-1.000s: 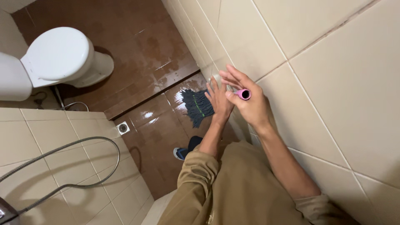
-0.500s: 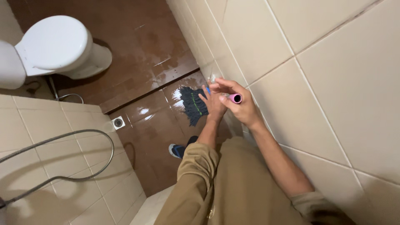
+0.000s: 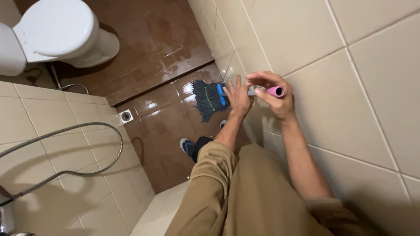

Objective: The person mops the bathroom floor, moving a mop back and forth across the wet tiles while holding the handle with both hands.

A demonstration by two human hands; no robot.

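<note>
Mop handle (image 3: 262, 92) runs between our two hands: its pink end cap (image 3: 276, 91) pokes out just past our right hand (image 3: 274, 98), and the grey shaft passes from there toward our left hand (image 3: 238, 98). We have the right hand curled around the top of the handle, thumb and forefinger closed on it just behind the pink cap. Our left hand sits lower down the shaft, touching the right hand's side, with its fingers spread and straight rather than wrapped; the palm seems to press against the shaft, but we cannot tell whether it truly grips, since the back of the hand hides the contact.

Beyond the left hand's fingertips the shaft meets a blue clamp (image 3: 222, 95), and past that the dark grey mop head (image 3: 207, 100), with a green band across its strands, lies fanned on the wet brown floor (image 3: 162, 126). The mop head is farther from us than both hands and to the left of them.

Our right hand is close against the beige tiled wall (image 3: 315, 48). Below the left forearm we see our dark shoe (image 3: 189, 146) on the floor. Well apart to the left are a small floor drain (image 3: 126, 116), a white toilet (image 3: 57, 30) and a metal shower hose (image 3: 87, 144).
</note>
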